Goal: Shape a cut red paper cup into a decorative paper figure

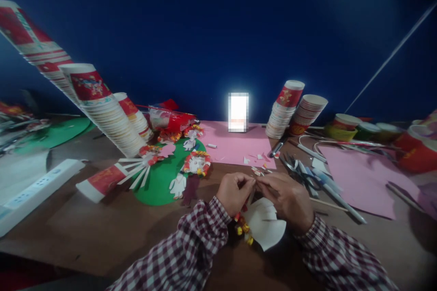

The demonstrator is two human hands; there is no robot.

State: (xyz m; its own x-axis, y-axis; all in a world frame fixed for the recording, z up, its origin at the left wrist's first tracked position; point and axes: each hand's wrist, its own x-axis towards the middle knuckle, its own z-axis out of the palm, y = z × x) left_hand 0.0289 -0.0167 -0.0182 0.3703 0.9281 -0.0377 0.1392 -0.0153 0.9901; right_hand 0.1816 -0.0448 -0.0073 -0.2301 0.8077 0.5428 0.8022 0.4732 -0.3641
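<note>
Between my hands is a partly cut paper cup [264, 220], its white inner side facing up and split into strips. Some strips curl into red and yellow rolls [243, 227] on its left side. My left hand [235, 193] is closed, thumb and forefinger pinched on a strip of the cup. Across from it, my right hand [288, 194] is also closed, its fingertips meeting the left ones at the same strip. The fingertips partly hide the strip's end. Small paper scraps [261, 171] lie just beyond my hands.
Tall stacks of paper cups [109, 118] lean on the left, with shorter stacks [282, 109] at the back right. Paper figures and curled rings rest on a green sheet [155, 186]. Scissors [297, 166] and pens lie to the right. A white power strip [41, 191] is far left.
</note>
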